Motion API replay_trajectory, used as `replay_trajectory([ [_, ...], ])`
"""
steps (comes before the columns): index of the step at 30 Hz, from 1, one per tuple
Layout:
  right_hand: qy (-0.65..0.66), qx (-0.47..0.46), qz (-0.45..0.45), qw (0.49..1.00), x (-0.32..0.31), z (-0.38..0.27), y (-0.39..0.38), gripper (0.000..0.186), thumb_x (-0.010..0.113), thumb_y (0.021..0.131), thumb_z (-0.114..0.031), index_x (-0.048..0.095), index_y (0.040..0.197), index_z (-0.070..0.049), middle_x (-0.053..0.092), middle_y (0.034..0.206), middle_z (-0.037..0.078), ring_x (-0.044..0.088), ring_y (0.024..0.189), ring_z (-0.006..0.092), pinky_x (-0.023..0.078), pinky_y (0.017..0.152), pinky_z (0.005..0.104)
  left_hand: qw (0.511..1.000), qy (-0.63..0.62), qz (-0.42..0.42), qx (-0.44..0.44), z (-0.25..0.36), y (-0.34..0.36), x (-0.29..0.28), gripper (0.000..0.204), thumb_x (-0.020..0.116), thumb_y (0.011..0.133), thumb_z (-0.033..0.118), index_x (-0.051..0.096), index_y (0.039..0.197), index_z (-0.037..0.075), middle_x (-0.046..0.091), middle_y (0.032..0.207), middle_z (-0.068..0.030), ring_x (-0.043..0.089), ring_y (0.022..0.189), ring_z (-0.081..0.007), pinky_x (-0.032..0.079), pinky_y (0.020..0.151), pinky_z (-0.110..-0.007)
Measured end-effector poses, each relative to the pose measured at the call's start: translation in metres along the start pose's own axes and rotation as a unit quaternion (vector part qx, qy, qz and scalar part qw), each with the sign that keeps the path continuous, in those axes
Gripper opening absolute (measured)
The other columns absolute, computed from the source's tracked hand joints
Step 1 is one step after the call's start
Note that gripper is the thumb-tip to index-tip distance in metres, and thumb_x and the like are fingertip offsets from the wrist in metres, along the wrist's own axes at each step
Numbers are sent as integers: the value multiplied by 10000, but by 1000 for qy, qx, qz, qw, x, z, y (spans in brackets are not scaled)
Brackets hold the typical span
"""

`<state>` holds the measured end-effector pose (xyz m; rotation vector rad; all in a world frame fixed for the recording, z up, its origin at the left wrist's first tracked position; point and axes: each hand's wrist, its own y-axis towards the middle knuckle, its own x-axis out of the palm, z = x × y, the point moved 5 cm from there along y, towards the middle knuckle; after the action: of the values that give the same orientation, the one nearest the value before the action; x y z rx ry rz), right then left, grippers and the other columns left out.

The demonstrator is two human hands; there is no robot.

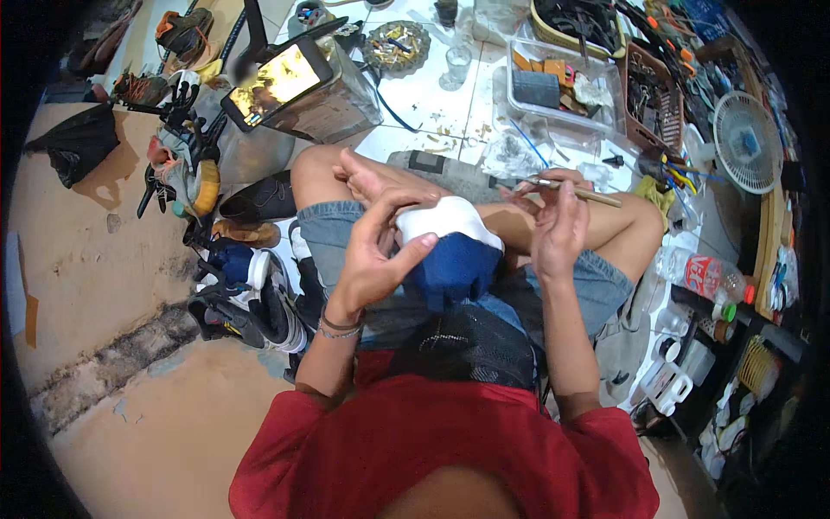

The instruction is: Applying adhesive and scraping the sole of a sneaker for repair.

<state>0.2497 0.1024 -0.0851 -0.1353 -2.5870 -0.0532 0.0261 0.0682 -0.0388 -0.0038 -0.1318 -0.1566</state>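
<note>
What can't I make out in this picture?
All in the head view:
- Underside of the white-and-blue item: hidden by its own upper side.
- Some fingers of the left hand: hidden behind that hand and the item.
- Tip of the slim tool in the right hand: too small to tell its shape.
- The picture on the phone: washed out by its bright screen.

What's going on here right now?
Someone in a red shirt sits cross-legged. Their left hand holds a white-and-blue piece; their right hand holds a slim tool, apart from the piece. A lit phone is propped ahead to the left, with shoes nearer on that side.
</note>
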Motion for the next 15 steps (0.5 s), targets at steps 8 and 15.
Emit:
replay_trajectory([
  [8, -207, -130, -6, 970, 3, -2, 133, 241, 501, 1053, -221, 590, 1046, 4, 641, 957, 80, 667, 831, 143, 530, 731, 265, 942, 321, -86, 54, 35, 45, 22, 327, 792, 775, 146, 640, 1033, 16, 600, 984, -155, 602, 936, -337, 490, 819, -402],
  [15, -470, -180, -75, 861, 10, 75, 251, 247, 646, 962, -238, 618, 1005, 3, 674, 831, 143, 663, 794, 270, 513, 711, 376, 947, 236, -218, 15, 22, 94, 34, 193, 715, 852, 81, 628, 1019, 40, 582, 1038, -138, 607, 899, -316, 485, 804, -386],
])
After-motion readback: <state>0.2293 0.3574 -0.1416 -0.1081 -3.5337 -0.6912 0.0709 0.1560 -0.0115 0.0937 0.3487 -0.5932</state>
